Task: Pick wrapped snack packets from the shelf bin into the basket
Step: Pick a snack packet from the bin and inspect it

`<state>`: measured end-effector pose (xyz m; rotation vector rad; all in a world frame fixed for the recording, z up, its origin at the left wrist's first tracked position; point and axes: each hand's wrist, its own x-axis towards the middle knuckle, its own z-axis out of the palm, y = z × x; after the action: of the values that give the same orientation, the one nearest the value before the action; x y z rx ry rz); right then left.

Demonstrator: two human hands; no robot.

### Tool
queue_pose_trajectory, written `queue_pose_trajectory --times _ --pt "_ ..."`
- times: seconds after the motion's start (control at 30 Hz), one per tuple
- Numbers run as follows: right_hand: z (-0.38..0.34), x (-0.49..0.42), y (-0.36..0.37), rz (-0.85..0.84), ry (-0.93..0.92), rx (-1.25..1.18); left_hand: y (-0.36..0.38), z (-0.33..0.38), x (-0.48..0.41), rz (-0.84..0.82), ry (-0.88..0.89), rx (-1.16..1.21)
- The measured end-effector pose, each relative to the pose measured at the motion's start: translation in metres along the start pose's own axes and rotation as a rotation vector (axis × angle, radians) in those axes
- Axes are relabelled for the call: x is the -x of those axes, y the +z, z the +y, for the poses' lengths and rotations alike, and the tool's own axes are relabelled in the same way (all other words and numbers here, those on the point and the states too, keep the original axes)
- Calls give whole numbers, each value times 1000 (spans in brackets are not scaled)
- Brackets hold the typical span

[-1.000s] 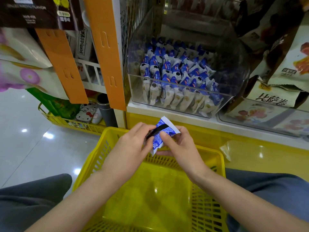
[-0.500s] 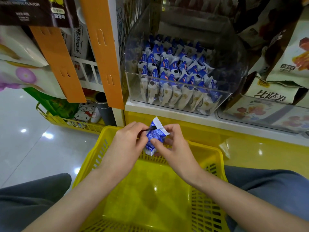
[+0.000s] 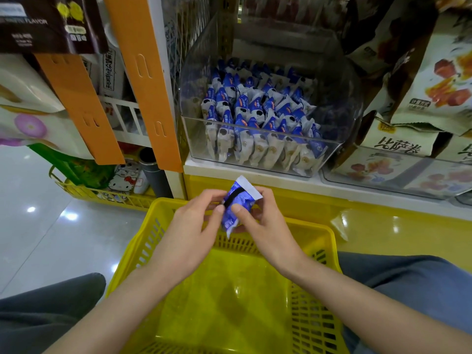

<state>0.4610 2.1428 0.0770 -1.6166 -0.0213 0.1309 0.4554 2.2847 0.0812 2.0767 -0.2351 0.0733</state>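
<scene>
Overhead, one clear shelf bin (image 3: 265, 146) holds dozens of blue-and-white packets, too many to count. Both hands, left hand (image 3: 190, 226) and right hand (image 3: 265, 226), pinch one snack packet (image 3: 236, 208) between thumbs and fingers above the far rim of one yellow basket (image 3: 316, 315), whose floor is bare.

Both forearms reach fwd; left hand (image 3: 190, 226) & right hand (image 3: 265, 226) meet, fingertips pinched together, thumbs up top.
</scene>
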Motion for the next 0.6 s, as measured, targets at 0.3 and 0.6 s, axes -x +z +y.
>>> queue_pose_trajectory --times 0.3,0.6 --pt "-12 2 -7 -46 -208 296 2 14 -4 26 -270 512" --pt "-24 -18 -16 -23 -86 153 0 9 -5 -41 -438 643"
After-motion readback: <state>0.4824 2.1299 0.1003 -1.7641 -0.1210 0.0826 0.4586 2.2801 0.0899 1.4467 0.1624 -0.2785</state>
